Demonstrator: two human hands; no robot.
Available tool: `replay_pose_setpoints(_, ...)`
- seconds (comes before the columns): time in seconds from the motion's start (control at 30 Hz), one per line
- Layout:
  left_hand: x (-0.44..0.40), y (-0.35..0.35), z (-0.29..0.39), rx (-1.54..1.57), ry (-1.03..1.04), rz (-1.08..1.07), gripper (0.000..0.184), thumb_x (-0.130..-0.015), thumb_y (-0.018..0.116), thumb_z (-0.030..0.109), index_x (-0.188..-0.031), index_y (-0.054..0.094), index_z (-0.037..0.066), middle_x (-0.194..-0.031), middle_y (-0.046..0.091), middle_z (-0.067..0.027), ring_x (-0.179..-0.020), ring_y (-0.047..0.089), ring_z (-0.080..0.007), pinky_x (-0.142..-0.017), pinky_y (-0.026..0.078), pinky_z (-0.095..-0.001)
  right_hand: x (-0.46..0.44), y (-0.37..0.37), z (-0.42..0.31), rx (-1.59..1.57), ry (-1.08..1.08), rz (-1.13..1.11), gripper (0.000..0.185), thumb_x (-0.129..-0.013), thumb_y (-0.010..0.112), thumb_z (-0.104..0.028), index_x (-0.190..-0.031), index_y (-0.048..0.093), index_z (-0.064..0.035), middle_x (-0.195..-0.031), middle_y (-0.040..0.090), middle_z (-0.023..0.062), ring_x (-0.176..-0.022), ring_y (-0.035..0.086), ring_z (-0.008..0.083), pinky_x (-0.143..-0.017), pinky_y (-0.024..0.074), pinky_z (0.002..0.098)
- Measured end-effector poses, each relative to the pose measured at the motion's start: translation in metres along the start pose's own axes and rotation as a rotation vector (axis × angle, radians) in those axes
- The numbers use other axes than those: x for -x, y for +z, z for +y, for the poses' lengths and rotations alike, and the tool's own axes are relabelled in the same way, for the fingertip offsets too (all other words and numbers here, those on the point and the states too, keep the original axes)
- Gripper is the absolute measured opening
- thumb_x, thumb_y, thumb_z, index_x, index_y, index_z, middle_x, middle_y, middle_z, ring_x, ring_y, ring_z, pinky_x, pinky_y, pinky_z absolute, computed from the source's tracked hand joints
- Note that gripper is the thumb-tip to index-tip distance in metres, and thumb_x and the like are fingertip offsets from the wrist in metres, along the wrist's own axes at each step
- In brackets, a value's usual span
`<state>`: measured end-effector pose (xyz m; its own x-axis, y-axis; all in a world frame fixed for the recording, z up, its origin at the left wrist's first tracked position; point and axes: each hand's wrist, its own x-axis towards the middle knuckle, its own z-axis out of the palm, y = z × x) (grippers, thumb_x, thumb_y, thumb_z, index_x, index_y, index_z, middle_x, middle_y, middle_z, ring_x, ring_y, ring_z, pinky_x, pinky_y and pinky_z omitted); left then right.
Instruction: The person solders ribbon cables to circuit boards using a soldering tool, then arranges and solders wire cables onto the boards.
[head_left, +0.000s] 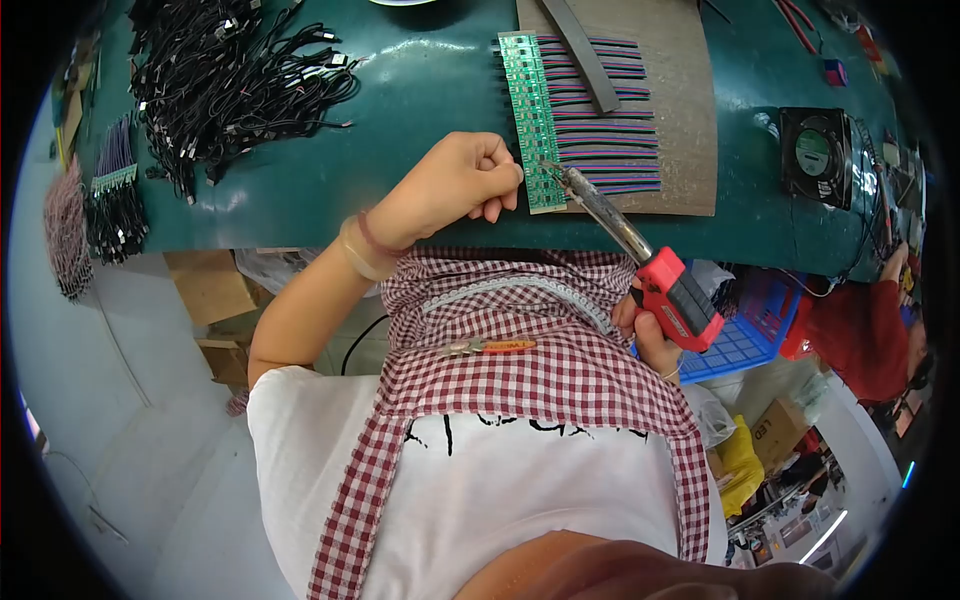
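Observation:
My right hand is closed round the handle of a red and black soldering gun. Its metal barrel slants up and left, with the tip at the lower part of a green circuit board panel. At the panel's left edge is my left hand, thumb and fingers pinched together; whatever they may hold is too small to make out. Rows of thin coloured wires run out from the panel's right side. A grey metal bar lies across the upper wires.
The panel rests on a brown board on the green table. Black cables are heaped at left, near bundled wired boards. A black fan stands at right. Below it are a blue crate and another person's red sleeve.

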<state>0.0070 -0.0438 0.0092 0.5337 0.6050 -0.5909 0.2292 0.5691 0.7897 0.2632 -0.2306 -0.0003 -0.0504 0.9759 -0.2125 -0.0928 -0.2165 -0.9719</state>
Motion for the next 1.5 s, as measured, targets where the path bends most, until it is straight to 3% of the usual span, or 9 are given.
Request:
replay_pose_setpoints(0.03,0.001,0.001,0.0,0.006,-0.002,0.01,0.014,-0.086,0.056,0.013,-0.078,0.052,0.003,-0.066,0.06,-0.0038,-0.051,0.052,-0.0053,-0.045,0.039,-0.0175,0.001,-0.002,0.001,-0.001,-0.002,0.004,0.049,-0.09,0.057,-0.027,-0.125,0.043,0.0045,-0.07,0.054,0.0095,-0.057,0.048,0.0156,-0.06,0.0434,0.0316)
replay_pose_setpoints(0.1,0.0,0.002,0.001,0.013,-0.002,0.018,0.013,-0.086,0.056,0.012,-0.078,0.052,0.002,-0.067,0.06,-0.0039,-0.051,0.052,-0.0053,-0.045,0.039,-0.0175,0.003,-0.008,0.002,0.125,0.109,0.045,0.014,-0.081,0.064,-0.013,-0.089,0.062,-0.0016,-0.075,0.06,0.0059,-0.067,0.057,0.0155,-0.061,0.0444,0.0275)
replay_pose_setpoints(0.2,0.002,0.002,-0.001,0.015,0.02,0.044,0.011,-0.085,0.055,0.011,-0.079,0.053,0.002,-0.067,0.06,-0.0041,-0.051,0.052,-0.0053,-0.045,0.039,-0.0175,0.003,-0.008,0.009,0.313,0.047,0.088,0.012,-0.079,0.066,-0.013,-0.086,0.063,-0.0038,-0.075,0.06,0.0046,-0.066,0.058,0.0171,-0.06,0.0441,0.028)
replay_pose_setpoints(0.6,0.0,0.0,-0.003,-0.004,0.027,0.039,0.012,-0.084,0.056,0.011,-0.078,0.054,0.001,-0.066,0.06,-0.0043,-0.051,0.052,-0.0051,-0.045,0.038,-0.0179,0.004,-0.005,0.011,0.324,0.057,0.108,0.013,-0.078,0.068,-0.015,-0.082,0.064,-0.0038,-0.073,0.058,0.0052,-0.064,0.056,0.0188,-0.057,0.0429,0.0288)
replay_pose_setpoints(0.93,0.002,0.004,-0.002,-0.017,0.045,0.06,0.015,-0.086,0.056,0.014,-0.077,0.053,0.002,-0.065,0.06,-0.0035,-0.05,0.051,-0.0048,-0.044,0.037,-0.0176,0.009,-0.01,0.009,0.364,0.117,0.003,0.017,-0.078,0.068,-0.017,-0.085,0.063,-0.0022,-0.076,0.06,0.0072,-0.066,0.057,0.0195,-0.059,0.0441,0.028)
replay_pose_setpoints(1.03,0.002,0.004,-0.003,-0.029,0.051,0.06,0.015,-0.086,0.056,0.014,-0.077,0.052,0.002,-0.065,0.06,-0.0035,-0.05,0.051,-0.0048,-0.044,0.037,-0.0177,0.012,-0.006,0.011,0.394,0.045,0.096,0.018,-0.081,0.066,-0.017,-0.088,0.062,-0.001,-0.076,0.06,0.0066,-0.067,0.057,0.017,-0.061,0.044,0.0268)
replay_pose_setpoints(1.1,0.001,0.004,-0.003,-0.035,0.054,0.058,0.015,-0.086,0.056,0.013,-0.077,0.052,0.002,-0.065,0.06,-0.0035,-0.05,0.051,-0.0048,-0.044,0.037,-0.0177,0.005,0.002,-0.004,0.04,0.14,0.062,0.017,-0.083,0.064,-0.016,-0.09,0.061,-0.0003,-0.077,0.06,0.0054,-0.069,0.056,0.0141,-0.062,0.0441,0.0265)
replay_pose_setpoints(1.43,0.002,0.005,-0.004,-0.046,0.074,0.077,0.015,-0.086,0.056,0.013,-0.078,0.052,0.002,-0.065,0.06,-0.0036,-0.05,0.051,-0.0051,-0.043,0.037,-0.0178,0.005,-0.001,-0.005,0.152,0.14,-0.043,0.016,-0.083,0.061,-0.011,-0.091,0.06,0.003,-0.074,0.06,0.0065,-0.067,0.055,0.0133,-0.06,0.0446,0.0269)
replay_pose_setpoints(1.5,0.002,0.006,-0.004,-0.036,0.078,0.081,0.015,-0.086,0.055,0.013,-0.078,0.052,0.002,-0.065,0.06,-0.0035,-0.05,0.051,-0.0051,-0.044,0.037,-0.0178,0.008,-0.001,-0.001,0.153,0.069,0.013,0.047,-0.087,0.06,-0.025,-0.121,0.046,0.0038,-0.073,0.056,0.0102,-0.062,0.051,0.0152,-0.059,0.0424,0.0271)
